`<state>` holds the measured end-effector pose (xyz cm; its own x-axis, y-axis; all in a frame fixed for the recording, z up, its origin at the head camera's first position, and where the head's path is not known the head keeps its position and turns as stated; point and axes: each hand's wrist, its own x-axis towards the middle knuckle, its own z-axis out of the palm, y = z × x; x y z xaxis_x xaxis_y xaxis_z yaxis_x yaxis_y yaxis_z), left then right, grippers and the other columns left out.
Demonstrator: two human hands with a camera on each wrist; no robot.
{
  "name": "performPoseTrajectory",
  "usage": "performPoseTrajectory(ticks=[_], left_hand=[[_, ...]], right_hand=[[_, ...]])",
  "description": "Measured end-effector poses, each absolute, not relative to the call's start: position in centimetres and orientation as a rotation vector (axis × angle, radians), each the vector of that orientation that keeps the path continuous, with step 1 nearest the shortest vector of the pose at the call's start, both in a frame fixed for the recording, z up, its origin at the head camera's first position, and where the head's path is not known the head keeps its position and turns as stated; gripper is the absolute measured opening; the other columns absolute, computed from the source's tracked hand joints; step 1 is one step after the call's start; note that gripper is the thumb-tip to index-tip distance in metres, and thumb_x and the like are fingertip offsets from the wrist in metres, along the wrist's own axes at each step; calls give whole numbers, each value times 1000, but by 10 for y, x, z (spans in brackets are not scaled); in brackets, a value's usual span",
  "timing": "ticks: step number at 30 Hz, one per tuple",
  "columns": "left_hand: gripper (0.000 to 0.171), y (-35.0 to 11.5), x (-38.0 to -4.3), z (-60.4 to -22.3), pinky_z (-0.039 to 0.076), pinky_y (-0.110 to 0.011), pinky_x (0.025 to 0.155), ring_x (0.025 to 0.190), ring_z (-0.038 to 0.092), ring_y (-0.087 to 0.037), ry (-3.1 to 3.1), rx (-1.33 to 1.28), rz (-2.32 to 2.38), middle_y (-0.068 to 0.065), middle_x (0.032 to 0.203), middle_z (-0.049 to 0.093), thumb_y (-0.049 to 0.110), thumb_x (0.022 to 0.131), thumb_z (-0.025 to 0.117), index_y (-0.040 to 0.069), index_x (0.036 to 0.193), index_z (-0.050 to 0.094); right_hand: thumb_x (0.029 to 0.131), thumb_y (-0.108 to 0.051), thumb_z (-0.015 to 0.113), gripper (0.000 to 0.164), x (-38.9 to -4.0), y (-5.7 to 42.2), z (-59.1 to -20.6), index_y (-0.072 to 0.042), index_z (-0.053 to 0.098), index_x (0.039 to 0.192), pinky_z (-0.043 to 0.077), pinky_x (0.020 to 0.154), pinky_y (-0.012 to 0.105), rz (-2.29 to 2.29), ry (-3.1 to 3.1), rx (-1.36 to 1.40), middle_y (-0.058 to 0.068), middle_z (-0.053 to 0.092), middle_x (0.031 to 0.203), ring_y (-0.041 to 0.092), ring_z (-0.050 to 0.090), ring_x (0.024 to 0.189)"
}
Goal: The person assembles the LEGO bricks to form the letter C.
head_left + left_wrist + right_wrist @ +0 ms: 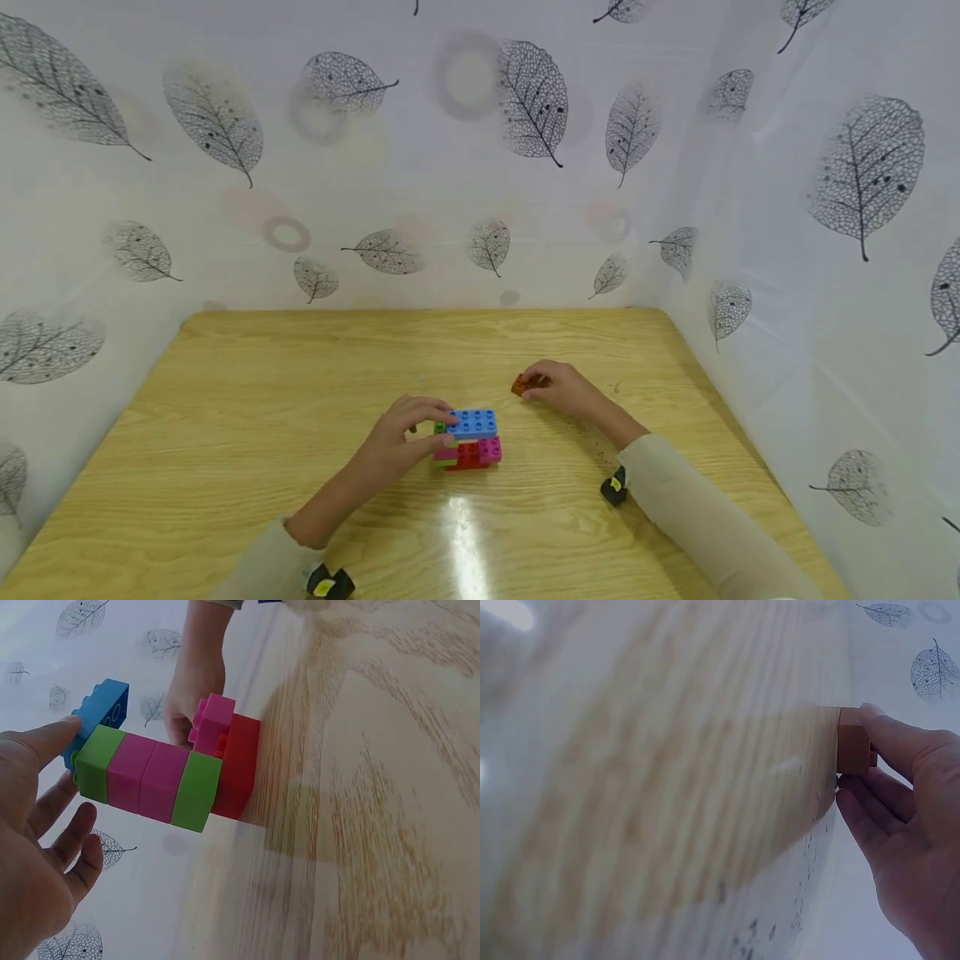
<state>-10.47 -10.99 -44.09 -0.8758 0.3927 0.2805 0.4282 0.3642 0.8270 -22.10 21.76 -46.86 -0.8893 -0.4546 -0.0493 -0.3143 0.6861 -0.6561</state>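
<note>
A small assembly of toy building bricks stands on the table: a red brick (pixel 238 765) at the bottom with a pink brick (pixel 215 724) on one end, and a green and pink column (pixel 142 778) on the other. A blue brick (pixel 477 423) sits across the column's top, overhanging the red one. My left hand (pixel 401 435) holds the blue brick at its column end, with the lower fingers loosely bent in the left wrist view. Farther back and to the right, my right hand (pixel 564 389) pinches a small orange brick (pixel 853 741) resting on the table.
The wooden table (pixel 285 367) is backed and flanked by a white curtain (pixel 450 192) with a leaf print. Each sleeve carries a dark strap piece with a yellow mark, such as the right wrist device (pixel 614 487).
</note>
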Motion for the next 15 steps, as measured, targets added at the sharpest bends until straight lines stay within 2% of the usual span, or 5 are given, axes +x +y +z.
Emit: performPoseTrajectory(ticks=[15], left_hand=[[20, -108, -104, -440, 40, -28, 73, 110, 49, -12, -2554, -776, -1601, 7, 128, 63, 28, 91, 76, 31, 111, 72]], right_hand=[[93, -16, 74, 25, -222, 215, -470, -10, 66, 117, 54, 89, 39, -988, 2679, -622, 7, 67, 115, 21, 65, 102]])
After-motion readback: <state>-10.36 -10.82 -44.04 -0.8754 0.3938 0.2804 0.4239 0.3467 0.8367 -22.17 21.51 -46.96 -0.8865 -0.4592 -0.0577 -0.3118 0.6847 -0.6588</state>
